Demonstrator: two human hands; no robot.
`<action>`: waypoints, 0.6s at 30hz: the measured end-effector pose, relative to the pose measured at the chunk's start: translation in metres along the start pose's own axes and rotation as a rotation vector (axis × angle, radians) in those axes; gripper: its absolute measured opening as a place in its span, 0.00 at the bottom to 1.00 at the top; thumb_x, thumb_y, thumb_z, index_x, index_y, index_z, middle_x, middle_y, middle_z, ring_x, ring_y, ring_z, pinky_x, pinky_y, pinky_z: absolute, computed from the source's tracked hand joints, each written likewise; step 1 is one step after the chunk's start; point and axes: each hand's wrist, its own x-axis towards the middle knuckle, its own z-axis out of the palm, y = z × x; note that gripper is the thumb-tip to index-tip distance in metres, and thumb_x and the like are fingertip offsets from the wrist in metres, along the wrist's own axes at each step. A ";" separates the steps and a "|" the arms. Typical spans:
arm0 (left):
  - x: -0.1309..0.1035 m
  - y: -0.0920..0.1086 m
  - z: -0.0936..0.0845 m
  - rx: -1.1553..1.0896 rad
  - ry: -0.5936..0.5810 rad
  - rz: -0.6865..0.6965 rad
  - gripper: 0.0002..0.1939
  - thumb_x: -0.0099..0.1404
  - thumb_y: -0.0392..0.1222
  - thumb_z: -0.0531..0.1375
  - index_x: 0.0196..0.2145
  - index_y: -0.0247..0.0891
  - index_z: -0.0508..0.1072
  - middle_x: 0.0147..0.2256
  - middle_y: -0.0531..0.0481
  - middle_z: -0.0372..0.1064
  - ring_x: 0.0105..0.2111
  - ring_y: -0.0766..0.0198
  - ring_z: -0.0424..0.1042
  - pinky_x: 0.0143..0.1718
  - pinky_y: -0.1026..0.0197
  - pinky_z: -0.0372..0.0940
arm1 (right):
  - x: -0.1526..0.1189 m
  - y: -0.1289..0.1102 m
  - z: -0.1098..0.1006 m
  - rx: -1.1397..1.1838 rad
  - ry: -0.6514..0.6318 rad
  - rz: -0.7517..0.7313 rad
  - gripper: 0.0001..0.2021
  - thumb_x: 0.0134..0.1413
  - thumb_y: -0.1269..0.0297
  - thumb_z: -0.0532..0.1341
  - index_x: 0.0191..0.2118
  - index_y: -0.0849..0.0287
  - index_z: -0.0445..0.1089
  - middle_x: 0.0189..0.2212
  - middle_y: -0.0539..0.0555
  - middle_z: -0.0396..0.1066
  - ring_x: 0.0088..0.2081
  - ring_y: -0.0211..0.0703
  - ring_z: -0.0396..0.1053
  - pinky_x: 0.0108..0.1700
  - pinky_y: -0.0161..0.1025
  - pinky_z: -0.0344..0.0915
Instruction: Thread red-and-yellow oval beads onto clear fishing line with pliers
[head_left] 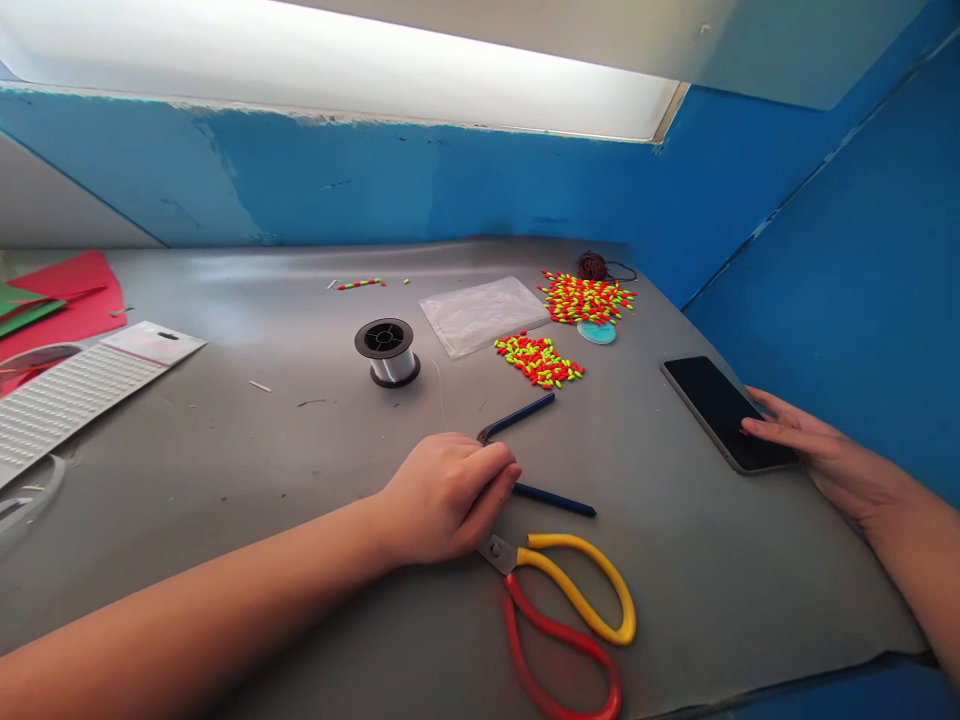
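Observation:
My left hand (454, 497) is curled closed on the grey table, over the head of blue-handled pliers (555, 498) and the blades of scissors (577, 600) with one yellow and one red handle. Whether its fingers grip anything is hidden. At the right, my right hand (806, 437) holds the near end of a black phone (716, 412), thumb on the screen and fingers at the far side. Beyond the pliers lie two piles of red and yellow-green beads (538, 361), beside a clear plastic bag (484, 312). A spool of clear line (392, 362) stands left of them.
A dark thread ball (592, 266) and a light blue disc (597, 332) sit by the farther pile. A short bead row (361, 285) lies at the back. White card (90, 385) and red sheets (90, 285) occupy the left. The blue wall (450, 190) bounds the table (322, 450).

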 end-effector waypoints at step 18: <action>-0.001 -0.001 0.000 -0.048 0.081 0.002 0.09 0.77 0.35 0.53 0.38 0.38 0.70 0.24 0.54 0.68 0.21 0.64 0.64 0.27 0.58 0.57 | 0.012 -0.021 0.006 0.119 0.221 0.021 0.27 0.60 0.37 0.67 0.38 0.60 0.83 0.47 0.75 0.81 0.47 0.67 0.82 0.37 0.56 0.69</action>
